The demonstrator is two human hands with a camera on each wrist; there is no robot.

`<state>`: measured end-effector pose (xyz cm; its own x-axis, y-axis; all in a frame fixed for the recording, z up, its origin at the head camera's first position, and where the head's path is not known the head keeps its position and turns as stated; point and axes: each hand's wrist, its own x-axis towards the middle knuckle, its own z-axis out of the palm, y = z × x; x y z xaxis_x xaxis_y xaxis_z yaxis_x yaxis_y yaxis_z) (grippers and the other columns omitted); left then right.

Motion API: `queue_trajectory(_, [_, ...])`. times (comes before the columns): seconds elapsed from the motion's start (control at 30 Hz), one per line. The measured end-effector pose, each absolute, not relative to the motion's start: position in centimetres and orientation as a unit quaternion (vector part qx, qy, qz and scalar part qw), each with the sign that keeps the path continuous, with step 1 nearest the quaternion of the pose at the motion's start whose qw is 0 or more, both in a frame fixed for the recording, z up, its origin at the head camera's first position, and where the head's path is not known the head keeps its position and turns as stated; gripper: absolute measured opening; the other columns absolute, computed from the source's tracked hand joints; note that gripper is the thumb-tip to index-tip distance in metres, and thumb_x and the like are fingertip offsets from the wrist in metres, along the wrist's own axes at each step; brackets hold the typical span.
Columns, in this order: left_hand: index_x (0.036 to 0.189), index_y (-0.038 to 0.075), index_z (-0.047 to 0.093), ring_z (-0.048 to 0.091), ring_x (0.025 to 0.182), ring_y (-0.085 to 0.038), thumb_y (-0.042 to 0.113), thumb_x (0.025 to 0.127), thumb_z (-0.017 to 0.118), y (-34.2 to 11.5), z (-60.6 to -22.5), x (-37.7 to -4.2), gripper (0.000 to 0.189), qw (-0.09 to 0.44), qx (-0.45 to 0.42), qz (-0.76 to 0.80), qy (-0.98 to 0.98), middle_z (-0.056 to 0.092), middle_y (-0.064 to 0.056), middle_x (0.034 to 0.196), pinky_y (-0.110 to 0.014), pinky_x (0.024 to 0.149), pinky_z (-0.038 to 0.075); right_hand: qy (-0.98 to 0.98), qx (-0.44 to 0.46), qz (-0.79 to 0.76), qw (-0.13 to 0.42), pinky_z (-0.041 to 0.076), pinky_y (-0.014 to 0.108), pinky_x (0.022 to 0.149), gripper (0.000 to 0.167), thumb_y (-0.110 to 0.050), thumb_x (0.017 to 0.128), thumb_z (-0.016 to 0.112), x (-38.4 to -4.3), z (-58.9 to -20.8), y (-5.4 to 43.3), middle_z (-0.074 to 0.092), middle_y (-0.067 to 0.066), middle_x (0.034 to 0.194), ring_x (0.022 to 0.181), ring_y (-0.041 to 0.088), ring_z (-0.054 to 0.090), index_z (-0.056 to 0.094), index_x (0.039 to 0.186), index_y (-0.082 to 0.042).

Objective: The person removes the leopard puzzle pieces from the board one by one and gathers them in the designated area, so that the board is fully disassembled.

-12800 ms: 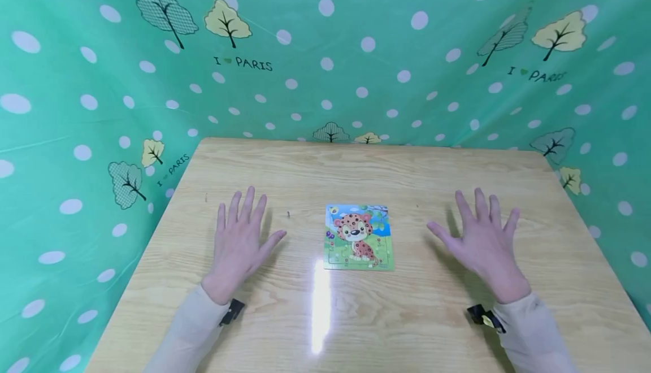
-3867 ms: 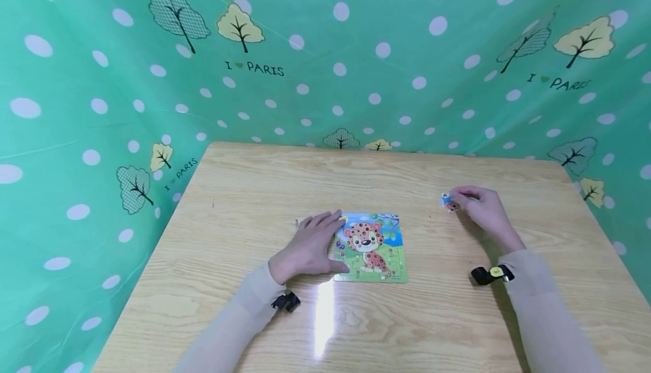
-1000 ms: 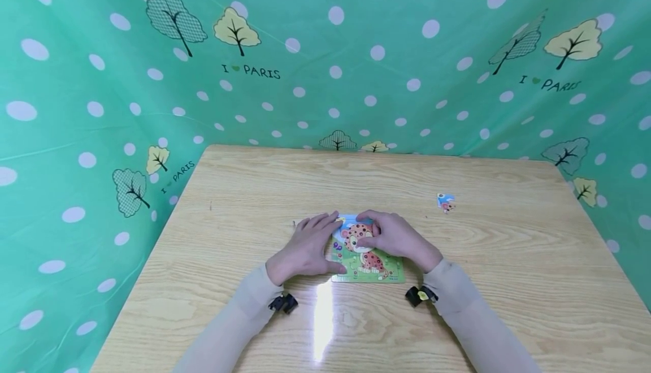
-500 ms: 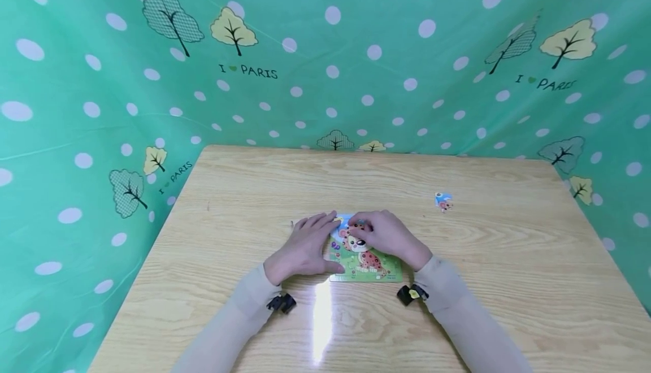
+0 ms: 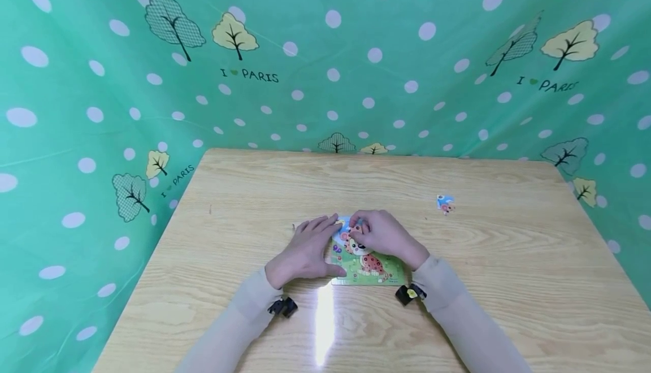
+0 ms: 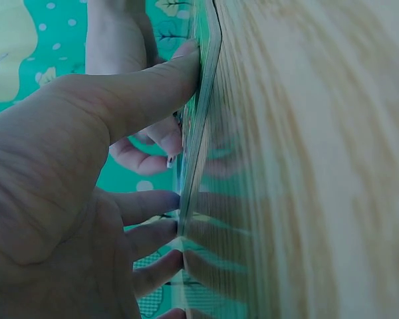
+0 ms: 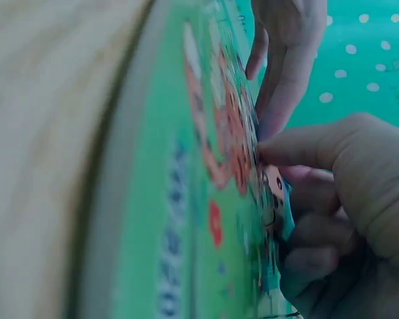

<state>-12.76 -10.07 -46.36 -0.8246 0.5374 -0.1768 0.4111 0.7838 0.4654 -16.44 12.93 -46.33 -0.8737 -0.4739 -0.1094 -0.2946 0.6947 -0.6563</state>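
Green cloth [image 5: 66,135]: hangs past the left edge of the table [image 5: 244,192], printed with pale dots and trees; extends behind the far edge and round to the right edge. Left sleeve [image 5: 231,319]: pale, slants in from the near side of the table. Black device [image 5: 283,306]: sits beside the left wrist. Left hand [image 5: 303,250]: lies at the left edge of the puzzle board [image 5: 363,277], with fingers straight and thumb spread apart; touches the board near its far-left corner with fingertips, near its near-left corner with the thumb. Streak of light [image 5: 324,328]: shines on the table, near side of the board. Board: rests flat, about midway between the table's left and right edges; shows a spotted cub on green grass, partly covered by the hands. Right hand [image 5: 386,235]: bends over the board's far part with fingers curled; pinches a puzzle piece [image 7: 274,189], tilted up from the board. Cannot tell whether wholly free of its place. Second black device [image 5: 409,294]: sits beside the right wrist. Right sleeve [image 5: 458,311]: also pale. Loose puzzle piece [image 5: 445,202]: lies toward the table's far-right corner, well apart from the board; blue and pink.
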Motion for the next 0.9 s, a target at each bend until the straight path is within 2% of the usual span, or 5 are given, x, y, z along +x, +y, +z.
queue_trajectory(0.17, [0.166, 0.011, 0.038, 0.025, 0.164, -0.033, 0.06, 0.08, 0.088, -10.0, -46.3, -12.8, 0.11, 0.15, 0.256, 0.204, 0.933, 0.026, -0.007, 0.178, -0.064, 0.132, 0.021, 0.932, -0.212, -0.287, 0.066, 0.039, 0.025, 0.06, 0.012, -0.023, 0.094, 0.08, -16.0, -46.0, 12.8, 0.059, -0.002, 0.085, 0.07, 0.013, 0.049, 0.081, 0.105, -0.018])
queue_trajectory(0.37, [0.166, 0.011, 0.039, 0.026, 0.164, -0.033, 0.06, 0.08, 0.087, -9.9, -46.4, -12.9, 0.109, 0.149, 0.259, 0.202, 0.933, 0.027, -0.007, 0.178, -0.064, 0.131, 0.022, 0.933, -0.217, -0.281, 0.047, 0.05, 0.044, 0.095, 0.01, -0.027, 0.094, 0.083, -15.9, -46.2, 13.1, 0.066, 0.003, 0.121, 0.111, 0.024, 0.058, 0.082, 0.102, -0.023])
queue_trajectory(0.5, [0.166, 0.011, 0.039, 0.025, 0.164, -0.033, 0.06, 0.08, 0.087, -9.9, -46.4, -12.9, 0.11, 0.152, 0.259, 0.202, 0.932, 0.027, -0.007, 0.178, -0.064, 0.131, 0.022, 0.925, -0.222, -0.304, 0.048, 0.049, 0.051, 0.101, 0.011, -0.029, 0.095, 0.082, -16.0, -46.7, 13.6, 0.072, 0.001, 0.118, 0.114, 0.026, 0.06, 0.08, 0.103, -0.022])
queue_trajectory(0.7, [0.166, 0.011, 0.039, 0.025, 0.164, -0.033, 0.06, 0.08, 0.087, -9.9, -46.5, -12.9, 0.11, 0.152, 0.259, 0.202, 0.932, 0.027, -0.008, 0.177, -0.064, 0.132, 0.021, 0.9, -0.212, -0.377, 0.049, 0.055, 0.041, 0.089, 0.032, -0.02, 0.095, 0.081, -16.0, -46.9, 14.4, 0.073, 0.002, 0.115, 0.105, 0.022, 0.062, 0.075, 0.125, -0.012])
queue_trajectory(0.9, [0.165, 0.011, 0.039, 0.026, 0.163, -0.034, 0.06, 0.079, 0.088, -10.0, -46.5, -12.8, 0.111, 0.15, 0.257, 0.204, 0.933, 0.027, -0.008, 0.177, -0.065, 0.131, 0.021, 0.871, -0.176, -0.454, 0.061, 0.057, 0.031, 0.091, 0.034, -0.007, 0.101, 0.07, -16.1, -47.3, 15.3, 0.077, 0.003, 0.111, 0.102, 0.018, 0.069, 0.07, 0.135, -0.006])
